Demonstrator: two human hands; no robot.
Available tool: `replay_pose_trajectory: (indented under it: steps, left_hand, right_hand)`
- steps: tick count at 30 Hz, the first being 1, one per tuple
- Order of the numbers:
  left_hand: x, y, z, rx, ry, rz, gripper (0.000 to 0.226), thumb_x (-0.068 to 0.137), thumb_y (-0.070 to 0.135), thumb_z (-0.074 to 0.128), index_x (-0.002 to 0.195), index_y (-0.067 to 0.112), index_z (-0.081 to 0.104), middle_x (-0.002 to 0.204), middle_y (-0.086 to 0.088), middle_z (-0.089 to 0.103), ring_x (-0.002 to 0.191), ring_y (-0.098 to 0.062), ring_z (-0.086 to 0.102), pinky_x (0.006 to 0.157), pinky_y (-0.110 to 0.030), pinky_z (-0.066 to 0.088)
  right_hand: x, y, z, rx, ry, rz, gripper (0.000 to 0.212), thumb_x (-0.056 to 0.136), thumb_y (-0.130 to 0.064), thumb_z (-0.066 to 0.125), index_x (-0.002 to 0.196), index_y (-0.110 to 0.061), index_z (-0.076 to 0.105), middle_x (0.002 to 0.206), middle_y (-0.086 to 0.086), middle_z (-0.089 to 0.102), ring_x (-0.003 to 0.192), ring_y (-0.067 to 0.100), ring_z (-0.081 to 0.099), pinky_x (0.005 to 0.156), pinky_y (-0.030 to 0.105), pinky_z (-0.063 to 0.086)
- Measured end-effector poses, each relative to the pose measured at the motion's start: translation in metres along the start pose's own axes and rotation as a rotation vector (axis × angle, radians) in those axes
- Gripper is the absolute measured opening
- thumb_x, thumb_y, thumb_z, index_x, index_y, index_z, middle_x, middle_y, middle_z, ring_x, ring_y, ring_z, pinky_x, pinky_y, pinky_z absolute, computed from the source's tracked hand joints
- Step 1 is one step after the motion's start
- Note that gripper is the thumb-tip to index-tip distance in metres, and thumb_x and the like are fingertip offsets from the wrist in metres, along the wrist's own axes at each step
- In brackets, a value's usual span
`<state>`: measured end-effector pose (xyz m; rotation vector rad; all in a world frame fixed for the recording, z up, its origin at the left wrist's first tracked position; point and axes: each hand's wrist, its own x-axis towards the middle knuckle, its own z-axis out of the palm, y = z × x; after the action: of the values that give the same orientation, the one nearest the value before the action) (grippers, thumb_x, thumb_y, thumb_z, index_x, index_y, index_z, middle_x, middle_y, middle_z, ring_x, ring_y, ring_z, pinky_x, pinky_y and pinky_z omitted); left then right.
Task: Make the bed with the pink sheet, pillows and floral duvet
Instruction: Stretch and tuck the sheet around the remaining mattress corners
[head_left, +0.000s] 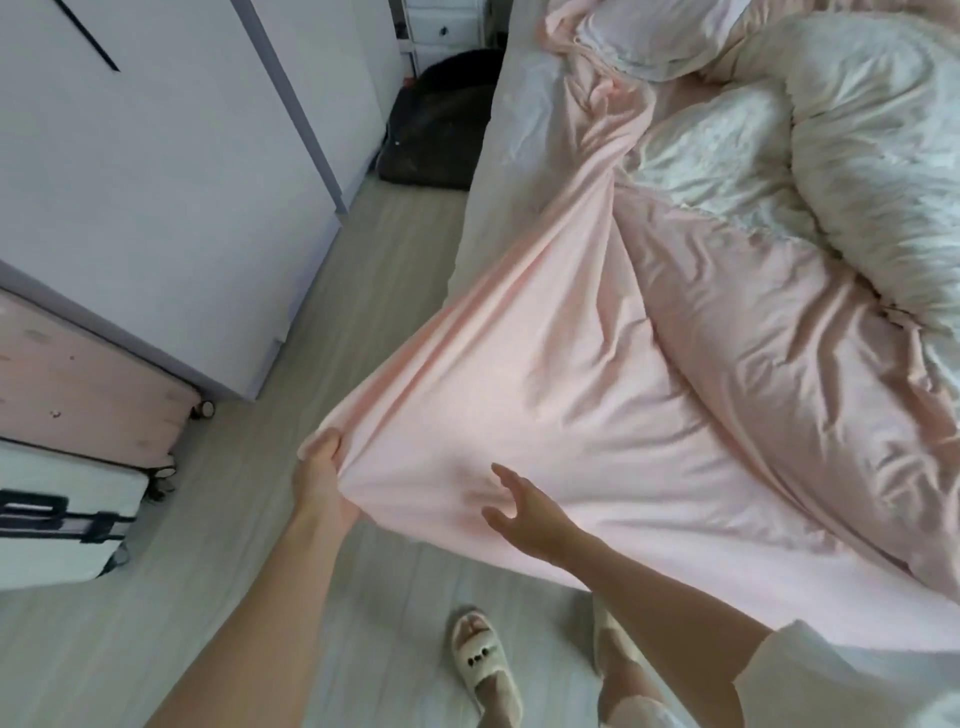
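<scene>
Pink sheet (597, 374): spread over the bed, centre and right of frame, wrinkled; one corner lifted off the mattress (524, 156) toward lower left, pulled taut.
Left hand (322, 483): lower centre-left, fingers pinching that lifted corner.
Right hand (524, 514): lower centre, fingers spread and relaxed, just over the sheet; whether it touches cannot be told.
Pillow (639, 36): top centre, on bunched pink cloth.
Duvet (831, 156): pale, crumpled in a heap, upper right.
Mattress: bare pale strip along the bed's left edge.
Floor (337, 291): light wood boards.
Wardrobe (156, 156): white, upper left.
Suitcases: pink (78, 395) and white (62, 514), left edge.
Dark bag (441, 119): top centre, beside the bed.
Slipper (483, 654): bottom centre.
</scene>
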<state>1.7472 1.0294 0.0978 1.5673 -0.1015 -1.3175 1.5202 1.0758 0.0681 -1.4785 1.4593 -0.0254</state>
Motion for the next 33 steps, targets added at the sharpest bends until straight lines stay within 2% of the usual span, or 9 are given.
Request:
replay_pose_trajectory:
  steps: [3, 7, 12, 15, 17, 22, 25, 30, 33]
  left_hand:
    - [0.005, -0.001, -0.030, -0.024, 0.108, -0.004, 0.012, 0.092, 0.015, 0.045, 0.093, 0.011, 0.057, 0.100, -0.013, 0.057, 0.077, -0.022, 0.058, 0.064, -0.030, 0.048]
    - [0.012, -0.003, -0.058, -0.136, 0.152, 0.024, 0.015, 0.096, 0.015, 0.043, 0.101, 0.011, 0.057, 0.106, -0.011, 0.060, 0.091, -0.027, 0.060, 0.077, -0.036, 0.051]
    - [0.018, -0.010, -0.086, -0.183, 0.177, 0.040, 0.017, 0.098, 0.017, 0.042, 0.092, 0.015, 0.058, 0.091, -0.005, 0.063, 0.074, -0.017, 0.064, 0.061, -0.028, 0.058]
    - [0.029, -0.017, -0.110, -0.150, 0.205, 0.006, 0.022, 0.098, 0.019, 0.046, 0.112, 0.008, 0.058, 0.089, -0.005, 0.062, 0.074, -0.019, 0.062, 0.069, -0.035, 0.056]
    - [0.034, -0.023, -0.129, -0.122, 0.215, -0.019, 0.024, 0.097, 0.018, 0.048, 0.118, 0.010, 0.055, 0.087, -0.004, 0.062, 0.066, -0.015, 0.064, 0.062, -0.031, 0.057]
    - [0.059, -0.025, -0.163, -0.053, 0.305, -0.110, 0.005, 0.090, 0.014, 0.059, 0.091, 0.016, 0.055, 0.076, 0.002, 0.055, 0.064, -0.010, 0.053, 0.047, -0.019, 0.048]
    - [0.076, -0.025, -0.176, -0.036, 0.315, -0.143, 0.013, 0.087, 0.007, 0.061, 0.085, 0.016, 0.052, 0.070, 0.002, 0.049, 0.059, -0.010, 0.046, 0.039, -0.011, 0.039]
    - [0.097, -0.050, -0.208, 0.095, 0.484, -0.137, 0.012, 0.083, -0.001, 0.064, 0.090, 0.000, 0.054, 0.071, -0.008, 0.051, 0.064, -0.022, 0.048, 0.058, -0.031, 0.041]
    - [0.116, -0.068, -0.216, 0.118, 0.549, -0.188, 0.028, 0.083, -0.001, 0.063, 0.107, -0.014, 0.057, 0.086, -0.018, 0.053, 0.077, -0.026, 0.052, 0.069, -0.033, 0.041]
  right_hand:
    - [0.000, -0.015, 0.025, -0.066, -0.022, 0.011, 0.066, 0.092, -0.039, 0.050, 0.149, -0.025, 0.019, 0.151, 0.004, 0.034, 0.136, 0.024, 0.037, 0.111, 0.036, 0.032]
    - [0.007, -0.030, 0.049, -0.213, -0.089, -0.042, 0.069, 0.091, -0.047, 0.047, 0.149, -0.029, 0.014, 0.155, 0.002, 0.027, 0.138, 0.025, 0.031, 0.113, 0.042, 0.029]
    - [0.012, -0.041, 0.079, -0.340, -0.193, -0.184, 0.080, 0.085, -0.057, 0.052, 0.148, -0.035, 0.010, 0.157, -0.002, 0.019, 0.142, 0.024, 0.023, 0.115, 0.042, 0.026]
    - [0.018, -0.043, 0.102, -0.452, -0.148, -0.175, 0.066, 0.089, -0.038, 0.053, 0.146, -0.033, 0.021, 0.154, -0.004, 0.026, 0.137, 0.025, 0.031, 0.111, 0.040, 0.032]
    - [0.021, -0.045, 0.115, -0.480, -0.086, -0.105, 0.049, 0.092, -0.021, 0.045, 0.140, -0.030, 0.036, 0.147, -0.003, 0.039, 0.129, 0.027, 0.044, 0.102, 0.038, 0.038]
    - [0.041, -0.060, 0.137, -0.558, -0.054, 0.017, 0.033, 0.094, -0.020, 0.040, 0.125, -0.020, 0.051, 0.124, 0.009, 0.052, 0.113, 0.033, 0.054, 0.088, 0.041, 0.045]
    - [0.048, -0.061, 0.159, -0.517, -0.039, 0.074, 0.031, 0.094, -0.017, 0.038, 0.122, -0.018, 0.051, 0.120, 0.010, 0.054, 0.110, 0.035, 0.056, 0.087, 0.042, 0.048]
    - [0.056, -0.048, 0.199, -0.537, 0.006, 0.147, 0.029, 0.094, -0.018, 0.039, 0.119, -0.020, 0.053, 0.119, 0.005, 0.055, 0.112, 0.030, 0.053, 0.081, 0.038, 0.047]
    - [0.068, -0.038, 0.218, -0.516, 0.014, 0.183, 0.028, 0.094, -0.019, 0.041, 0.117, -0.017, 0.057, 0.121, 0.004, 0.055, 0.118, 0.027, 0.048, 0.085, 0.038, 0.048]
